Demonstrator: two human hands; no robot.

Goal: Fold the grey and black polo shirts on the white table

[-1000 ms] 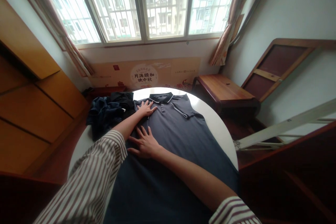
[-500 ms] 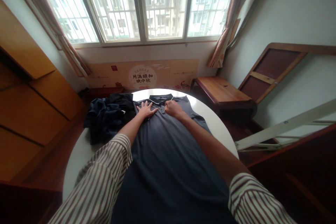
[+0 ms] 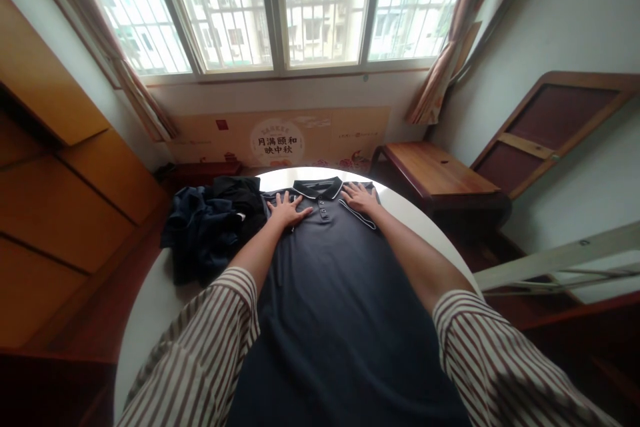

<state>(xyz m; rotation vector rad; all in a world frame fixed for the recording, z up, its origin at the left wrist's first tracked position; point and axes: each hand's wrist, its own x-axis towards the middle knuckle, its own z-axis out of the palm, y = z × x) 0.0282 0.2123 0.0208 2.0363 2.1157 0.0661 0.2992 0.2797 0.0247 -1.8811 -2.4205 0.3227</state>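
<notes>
- Polo shirt (image 3: 345,307): smooth dark grey-blue knit, laid out on the round table (image 3: 145,333), faint soft creases running down the body.
- Left hand (image 3: 286,211): palm down, fingers splayed wide, resting on the shoulder beside the collar (image 3: 317,188).
- Right hand (image 3: 361,199): flat on the opposite shoulder, fingers extended and somewhat spread, next to a sleeve edge with thin white piping (image 3: 358,215).
- Collar between the hands: black, folded, V-shaped opening, narrow white edging; placket below with small round buttons (image 3: 321,205).
- Cuffs of the person's striped sleeves (image 3: 200,360): woven cloth, dark bands on off-white.
- Clothing heap (image 3: 205,220), left of the shirt: crumpled, navy and black, bunched folds.
- Table surface: white, glossy, curved rim.
- Beyond: printed cardboard panel (image 3: 360,127), matte tan, and a bench (image 3: 435,167) with grained wooden top and rounded dark sides.
- Counts: hands, 2; laid-out shirt, 1; collar, 1; buttons, at least 2; heap, 1 (garments within cannot be counted); table, 1; bench, 1; gathered curtains (image 3: 436,90), 2.
</notes>
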